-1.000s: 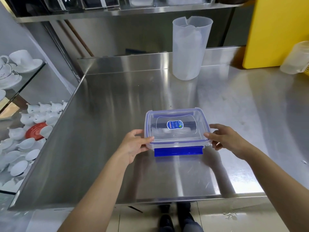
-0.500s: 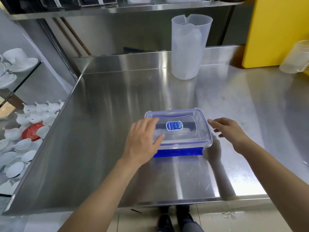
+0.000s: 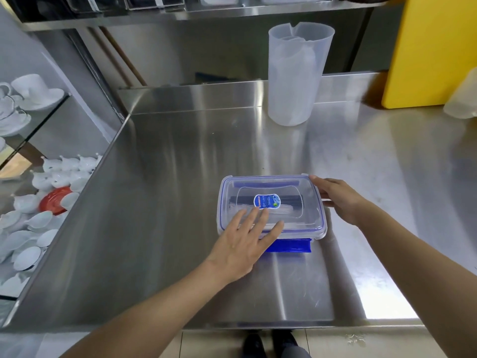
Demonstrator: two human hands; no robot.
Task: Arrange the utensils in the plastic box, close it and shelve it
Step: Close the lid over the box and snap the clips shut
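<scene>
The clear plastic box (image 3: 291, 202) sits on the steel table (image 3: 167, 202), its lid with blue seal and blue label laid on top. Dark and clear utensils show faintly through the lid. The front blue latch (image 3: 289, 245) sticks out flat, unclipped. My left hand (image 3: 245, 239) lies flat, fingers spread, pressing the lid's front left part. My right hand (image 3: 338, 200) touches the box's right edge near the far corner, fingers extended.
A tall translucent pitcher (image 3: 296, 73) stands at the back of the table. A yellow board (image 3: 433, 47) leans at the back right beside a plastic container (image 3: 464, 99). A steel shelf (image 3: 180, 14) runs overhead. White crockery (image 3: 38, 202) fills glass shelves left.
My left hand left the box's left side and moved onto the lid, pressing flat. My right hand shifted from the near right corner toward the far right corner.
</scene>
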